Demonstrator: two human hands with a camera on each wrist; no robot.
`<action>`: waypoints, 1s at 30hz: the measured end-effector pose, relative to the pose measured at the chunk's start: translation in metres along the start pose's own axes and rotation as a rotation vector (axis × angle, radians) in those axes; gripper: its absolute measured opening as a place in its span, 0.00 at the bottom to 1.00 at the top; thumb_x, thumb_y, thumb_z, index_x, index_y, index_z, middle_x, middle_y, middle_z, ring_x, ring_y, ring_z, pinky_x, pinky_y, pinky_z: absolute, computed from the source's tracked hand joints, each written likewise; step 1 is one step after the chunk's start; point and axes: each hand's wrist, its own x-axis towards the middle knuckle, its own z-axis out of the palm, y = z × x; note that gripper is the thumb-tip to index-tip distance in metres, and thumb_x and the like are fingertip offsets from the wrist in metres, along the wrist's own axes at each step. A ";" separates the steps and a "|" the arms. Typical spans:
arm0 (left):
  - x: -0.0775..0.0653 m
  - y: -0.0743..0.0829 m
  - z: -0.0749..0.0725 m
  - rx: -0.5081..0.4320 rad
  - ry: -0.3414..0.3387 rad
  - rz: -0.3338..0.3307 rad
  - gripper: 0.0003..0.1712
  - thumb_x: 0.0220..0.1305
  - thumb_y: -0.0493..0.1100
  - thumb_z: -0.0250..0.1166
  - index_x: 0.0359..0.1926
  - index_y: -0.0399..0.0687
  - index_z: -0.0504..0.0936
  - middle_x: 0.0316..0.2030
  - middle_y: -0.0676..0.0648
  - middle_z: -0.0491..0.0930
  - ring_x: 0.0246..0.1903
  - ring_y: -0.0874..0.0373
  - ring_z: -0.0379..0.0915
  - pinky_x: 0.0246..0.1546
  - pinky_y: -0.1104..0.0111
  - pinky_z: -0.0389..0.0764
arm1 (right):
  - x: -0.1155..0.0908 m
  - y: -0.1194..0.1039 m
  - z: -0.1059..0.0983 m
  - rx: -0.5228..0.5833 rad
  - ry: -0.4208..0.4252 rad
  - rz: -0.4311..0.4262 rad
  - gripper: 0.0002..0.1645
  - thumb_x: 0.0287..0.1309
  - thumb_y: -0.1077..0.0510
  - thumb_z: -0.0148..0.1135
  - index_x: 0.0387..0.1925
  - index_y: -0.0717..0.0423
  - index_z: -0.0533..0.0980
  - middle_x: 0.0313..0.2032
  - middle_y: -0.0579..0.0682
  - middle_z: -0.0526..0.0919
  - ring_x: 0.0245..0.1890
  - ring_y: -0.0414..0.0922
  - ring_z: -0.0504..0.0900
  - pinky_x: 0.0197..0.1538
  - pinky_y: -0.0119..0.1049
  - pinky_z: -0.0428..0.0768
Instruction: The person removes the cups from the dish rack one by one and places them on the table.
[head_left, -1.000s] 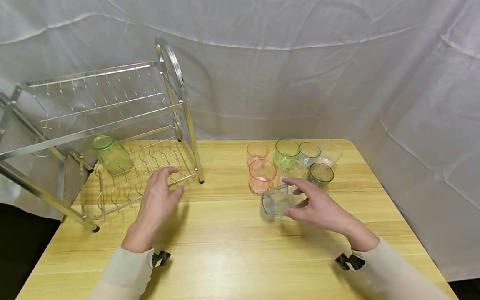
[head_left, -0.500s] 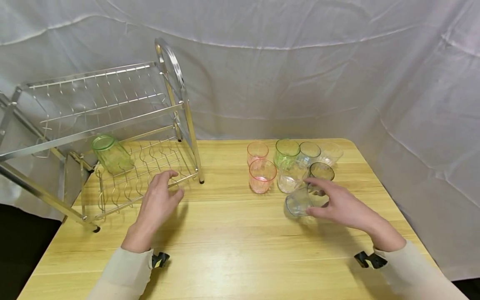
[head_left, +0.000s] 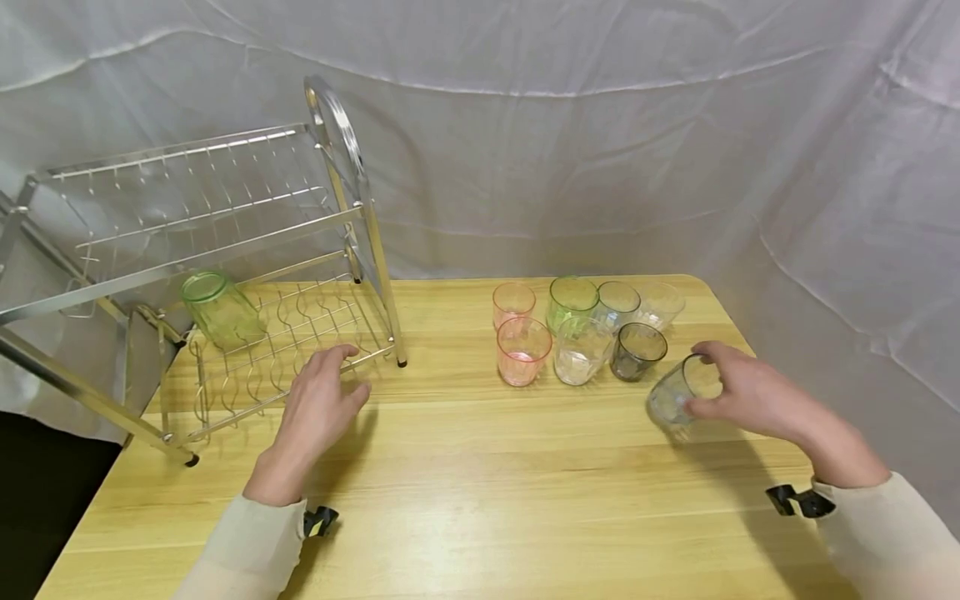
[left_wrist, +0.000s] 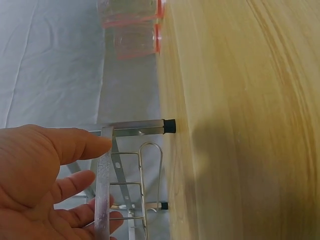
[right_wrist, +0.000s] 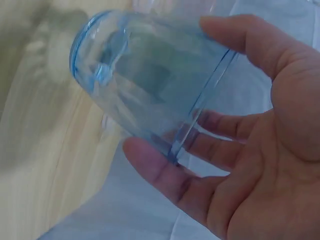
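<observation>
My right hand (head_left: 757,392) pinches a clear, blue-tinted glass tumbler (head_left: 670,397) between thumb and fingers. In the right wrist view the tumbler (right_wrist: 150,75) is tilted on its side, its mouth toward my palm and its blue base pointing away. A smoky dark tumbler (head_left: 638,352) stands just left of it. My left hand (head_left: 318,408) stays at the metal dish rack (head_left: 382,275), thumb and fingers apart. From the left wrist, the hand's thumb (left_wrist: 85,142) overlaps the rack's lower front rail (left_wrist: 103,185), and the other fingertips show past that rail.
A green tumbler (head_left: 225,317) leans upside down on the rack's lower shelf. Upright on the table (head_left: 480,492) are two pink tumblers (head_left: 522,354), a green one (head_left: 572,304), a blue-rimmed one (head_left: 618,307) and clear ones (head_left: 577,354). Grey cloth (head_left: 525,150) hangs behind.
My right hand has carried the blue-tinted tumbler to the right, from in front of the pink tumbler to beyond the dark one. The left hand has stayed in place.
</observation>
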 end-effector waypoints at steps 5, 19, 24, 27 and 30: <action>-0.001 0.000 0.000 0.012 -0.002 -0.004 0.32 0.70 0.43 0.66 0.71 0.38 0.70 0.69 0.27 0.69 0.67 0.27 0.66 0.72 0.32 0.58 | 0.012 0.018 -0.008 -0.065 0.013 0.042 0.56 0.57 0.45 0.76 0.72 0.75 0.60 0.65 0.82 0.68 0.62 0.80 0.70 0.60 0.75 0.73; -0.001 0.000 0.005 0.044 0.010 0.024 0.30 0.70 0.41 0.67 0.69 0.37 0.73 0.67 0.28 0.72 0.67 0.29 0.68 0.72 0.33 0.59 | 0.048 0.037 -0.012 -0.105 -0.013 0.123 0.58 0.61 0.44 0.70 0.78 0.73 0.55 0.72 0.82 0.58 0.69 0.81 0.60 0.65 0.78 0.65; 0.000 0.000 0.005 0.048 0.011 0.028 0.30 0.70 0.41 0.67 0.70 0.37 0.73 0.67 0.28 0.72 0.67 0.29 0.68 0.71 0.33 0.60 | 0.057 0.040 -0.008 -0.111 -0.033 0.128 0.57 0.61 0.44 0.69 0.78 0.73 0.55 0.72 0.81 0.58 0.70 0.81 0.59 0.66 0.79 0.65; -0.001 -0.001 0.005 0.053 0.017 0.034 0.30 0.69 0.41 0.68 0.69 0.37 0.73 0.66 0.28 0.73 0.66 0.29 0.68 0.70 0.33 0.61 | 0.060 0.043 -0.007 -0.116 -0.046 0.137 0.57 0.61 0.44 0.68 0.78 0.73 0.55 0.72 0.82 0.57 0.70 0.81 0.58 0.66 0.79 0.65; -0.001 -0.002 0.006 0.056 0.024 0.039 0.30 0.69 0.41 0.68 0.69 0.38 0.73 0.66 0.28 0.73 0.66 0.29 0.69 0.70 0.33 0.62 | 0.064 0.048 -0.007 -0.116 -0.057 0.144 0.57 0.63 0.42 0.67 0.78 0.73 0.55 0.72 0.82 0.57 0.70 0.81 0.58 0.66 0.80 0.64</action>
